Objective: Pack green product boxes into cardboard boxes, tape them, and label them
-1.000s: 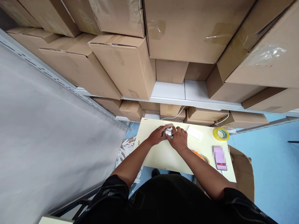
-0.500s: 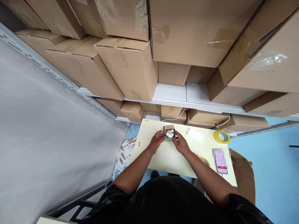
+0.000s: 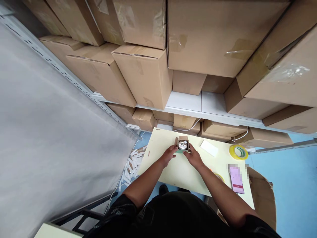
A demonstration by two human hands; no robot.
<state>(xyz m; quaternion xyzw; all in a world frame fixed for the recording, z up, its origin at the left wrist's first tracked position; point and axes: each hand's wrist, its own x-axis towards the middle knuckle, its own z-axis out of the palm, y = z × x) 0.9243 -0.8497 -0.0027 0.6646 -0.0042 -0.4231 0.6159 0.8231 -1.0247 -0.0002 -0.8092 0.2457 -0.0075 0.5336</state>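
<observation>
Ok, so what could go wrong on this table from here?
The box has flaps standing open, so the shiny item inside might fall out if tipped. The phone lies near the right edge of the table, close to the right arm, and could get nudged off. The tape by the far right corner might slip off too.

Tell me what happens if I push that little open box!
The little open box would probably slide, not roll, because its sides look flat. Its flaps look thin, so they might bend. The shiny thing inside could fall out if tipped, since the top's open.
</observation>
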